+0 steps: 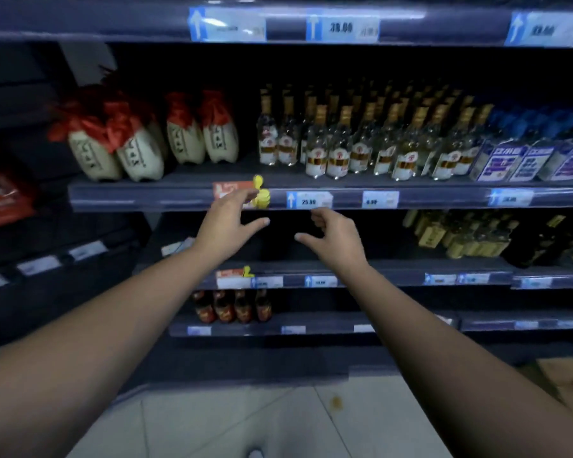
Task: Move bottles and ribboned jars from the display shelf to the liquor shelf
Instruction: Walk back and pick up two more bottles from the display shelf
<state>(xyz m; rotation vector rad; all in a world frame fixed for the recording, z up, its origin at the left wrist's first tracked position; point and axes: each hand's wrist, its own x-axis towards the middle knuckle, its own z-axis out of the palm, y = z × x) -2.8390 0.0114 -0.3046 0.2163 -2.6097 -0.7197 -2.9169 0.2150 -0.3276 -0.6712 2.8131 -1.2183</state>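
Note:
Several cream jars with red ribbons [139,143] stand at the left of a dark shelf board [186,175]. To their right are rows of clear bottles with gold caps [338,150], then blue-labelled bottles [526,157]. My left hand [229,223] is raised in front of the shelf's price rail, fingers spread, holding nothing. My right hand [334,236] hangs just below the rail, fingers curled apart, also empty. Both hands are below and in front of the gap between jars and bottles.
Price tags line the rail [308,200], with a red tag and yellow clip [258,190] by my left hand. Lower shelves hold yellow-labelled bottles [460,239] and dark small bottles [232,305]. A cardboard box [563,378] sits on the floor at right.

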